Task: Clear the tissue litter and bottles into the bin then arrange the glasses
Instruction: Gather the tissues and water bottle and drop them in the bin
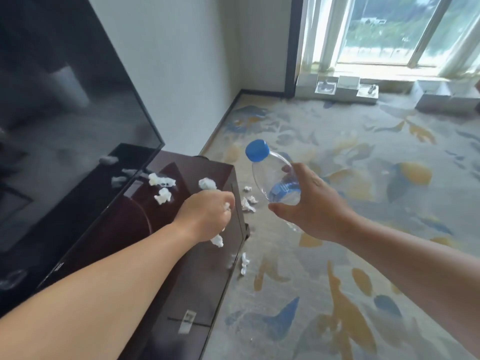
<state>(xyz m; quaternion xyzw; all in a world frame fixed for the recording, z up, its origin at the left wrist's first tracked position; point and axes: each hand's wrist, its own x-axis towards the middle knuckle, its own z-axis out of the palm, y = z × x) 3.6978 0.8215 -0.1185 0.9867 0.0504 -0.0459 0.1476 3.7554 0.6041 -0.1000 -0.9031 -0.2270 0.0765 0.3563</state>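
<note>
While left grip (207, 215) curls round tissue (217, 240) over the counter (197, 281), right grip (311, 203) clasps bottle (270, 172): gathering step. Wads (163, 195) lie just beyond left grip; next likely needs the bin, unseen.

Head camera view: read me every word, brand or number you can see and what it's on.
Nothing is legible.
Blue label on the bottle: print too blurred.
White sticker on the cabinet: marks too small.
Pale mark on the TV frame: too small.
</note>
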